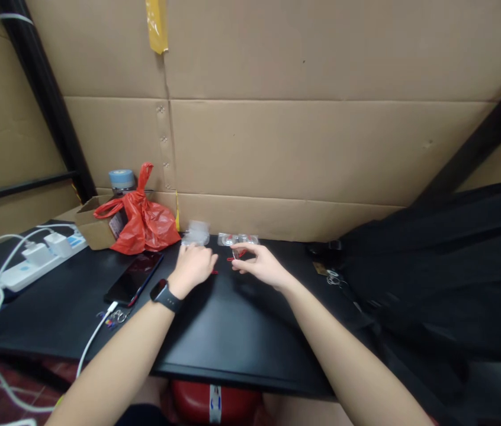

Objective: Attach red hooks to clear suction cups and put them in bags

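My right hand [257, 263] is pinched, thumb below and forefinger above, on a small thin round item with red parts [235, 255]. Its exact kind is too small to make out. Just behind that hand lie small clear packets [228, 239] with round shapes and bits of red inside. My left hand [193, 267], with a dark watch on the wrist, reaches palm down to a small pile of clear plastic pieces [198, 229]. Its thumb stands apart from the fingers, and the fingertips are partly hidden. A little red piece [214, 272] shows beside the left thumb.
A phone [135, 278], a white power strip [37, 263] with cables, a cardboard box [95, 222] and a red plastic bag [146, 222] occupy the black table's left side. Black cloth [446, 266] covers the right, near small keyring-like metal [334, 278]. A cardboard wall [286, 148] stands behind.
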Demonstrator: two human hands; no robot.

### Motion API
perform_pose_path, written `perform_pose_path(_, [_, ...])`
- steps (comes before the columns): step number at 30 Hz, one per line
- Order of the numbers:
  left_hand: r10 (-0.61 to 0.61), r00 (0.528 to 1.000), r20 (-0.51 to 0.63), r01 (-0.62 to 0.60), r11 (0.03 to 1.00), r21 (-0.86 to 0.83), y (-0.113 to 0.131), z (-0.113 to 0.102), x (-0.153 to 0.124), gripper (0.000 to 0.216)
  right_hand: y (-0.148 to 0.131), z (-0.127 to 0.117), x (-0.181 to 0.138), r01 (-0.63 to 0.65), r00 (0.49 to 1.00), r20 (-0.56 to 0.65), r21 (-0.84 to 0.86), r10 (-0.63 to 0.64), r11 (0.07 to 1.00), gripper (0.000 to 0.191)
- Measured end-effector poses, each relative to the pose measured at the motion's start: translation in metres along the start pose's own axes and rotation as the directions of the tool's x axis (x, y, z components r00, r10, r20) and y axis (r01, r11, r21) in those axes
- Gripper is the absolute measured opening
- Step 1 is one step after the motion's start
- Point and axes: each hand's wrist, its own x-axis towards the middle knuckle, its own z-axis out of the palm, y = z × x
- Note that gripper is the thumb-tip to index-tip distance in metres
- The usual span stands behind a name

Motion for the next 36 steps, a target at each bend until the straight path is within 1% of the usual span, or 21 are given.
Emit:
perform_pose_path(2, [-0.080, 0.996, 0.040, 0.073, 0.985, 0.158, -0.017, -0.001, -0.002, 0.033, 0.001, -0.003, 0.001, -0.014, 1.000, -0.016, -0.035, 0.014, 0.999, 0.047])
perform_pose_path(3, [-0.109, 0.991, 0.077, 0.093, 0.977, 0.192, -0.025, 0.000, -0.002, 0.032, 0.002, -0.004, 0.001, -0.017, 1.000, -0.020, -0.041, 0.017, 0.999, 0.046])
perform_pose_path(5, [-0.141, 0.980, 0.143, 0.112, 0.975, 0.194, -0.037, 0.004, -0.001, 0.031, 0.003, -0.007, 0.002, -0.013, 1.000, -0.024, -0.040, 0.012, 0.999, 0.044])
perform_pose_path(7, [-0.159, 0.970, 0.184, 0.128, 0.977, 0.170, -0.045, 0.009, 0.000, 0.032, 0.004, -0.009, 0.003, -0.003, 1.000, -0.024, -0.034, 0.002, 0.999, 0.043])
perform_pose_path(11, [-0.189, 0.966, 0.179, 0.169, 0.978, 0.121, -0.050, 0.017, 0.001, 0.036, 0.004, -0.013, 0.004, 0.005, 0.999, -0.036, -0.017, -0.005, 1.000, 0.042])
perform_pose_path(14, [-0.188, 0.970, 0.154, 0.173, 0.979, 0.111, -0.048, 0.013, 0.000, 0.036, 0.003, -0.015, 0.004, 0.011, 0.999, -0.048, -0.016, -0.012, 1.000, 0.041])
perform_pose_path(17, [-0.126, 0.989, 0.079, 0.115, 0.985, 0.126, -0.040, -0.003, 0.001, 0.027, 0.001, -0.017, 0.003, 0.012, 0.998, -0.067, -0.024, -0.013, 1.000, 0.041])
perform_pose_path(19, [-0.066, 0.997, -0.042, 0.070, 0.993, 0.099, -0.033, -0.018, 0.003, 0.024, 0.002, -0.020, 0.004, 0.014, 0.997, -0.079, -0.030, -0.016, 0.999, 0.041])
perform_pose_path(20, [-0.060, 0.989, -0.133, 0.069, 0.996, 0.063, -0.029, -0.025, 0.005, 0.024, 0.002, -0.021, 0.004, 0.018, 0.996, -0.085, -0.034, -0.021, 0.999, 0.041])
perform_pose_path(22, [-0.053, 0.955, -0.292, 0.048, 0.999, -0.024, -0.020, -0.037, 0.007, 0.023, 0.002, -0.023, 0.005, 0.032, 0.994, -0.101, -0.038, -0.036, 0.999, 0.041])
perform_pose_path(23, [-0.049, 0.939, -0.341, 0.023, 0.996, -0.081, -0.015, -0.040, 0.009, 0.022, 0.002, -0.024, 0.005, 0.039, 0.993, -0.110, -0.037, -0.043, 0.999, 0.042])
perform_pose_path(24, [-0.034, 0.931, -0.362, -0.021, 0.989, -0.147, -0.011, -0.041, 0.010, 0.021, 0.001, -0.025, 0.005, 0.044, 0.992, -0.121, -0.036, -0.048, 0.998, 0.042])
perform_pose_path(25, [-0.010, 0.933, -0.359, -0.075, 0.972, -0.223, -0.006, -0.040, 0.010, 0.020, 0.000, -0.027, 0.005, 0.047, 0.990, -0.133, -0.033, -0.051, 0.998, 0.042])
perform_pose_path(27, [0.061, 0.949, -0.308, -0.177, 0.914, -0.365, 0.003, -0.032, 0.011, 0.022, -0.001, -0.029, 0.005, 0.050, 0.987, -0.154, -0.033, -0.054, 0.998, 0.043])
perform_pose_path(29, [0.149, 0.961, -0.231, -0.237, 0.875, -0.422, 0.012, -0.018, 0.009, 0.026, -0.002, -0.032, 0.005, 0.046, 0.982, -0.178, -0.047, -0.054, 0.998, 0.045])
perform_pose_path(33, [0.260, 0.960, -0.108, -0.281, 0.909, -0.309, 0.030, 0.010, 0.002, 0.028, 0.000, -0.038, 0.007, 0.050, 0.973, -0.216, -0.125, -0.076, 0.991, 0.044])
perform_pose_path(36, [0.302, 0.952, -0.047, -0.304, 0.918, -0.254, 0.038, 0.020, -0.001, 0.023, 0.002, -0.041, 0.007, 0.046, 0.974, -0.208, -0.176, -0.083, 0.983, 0.042])
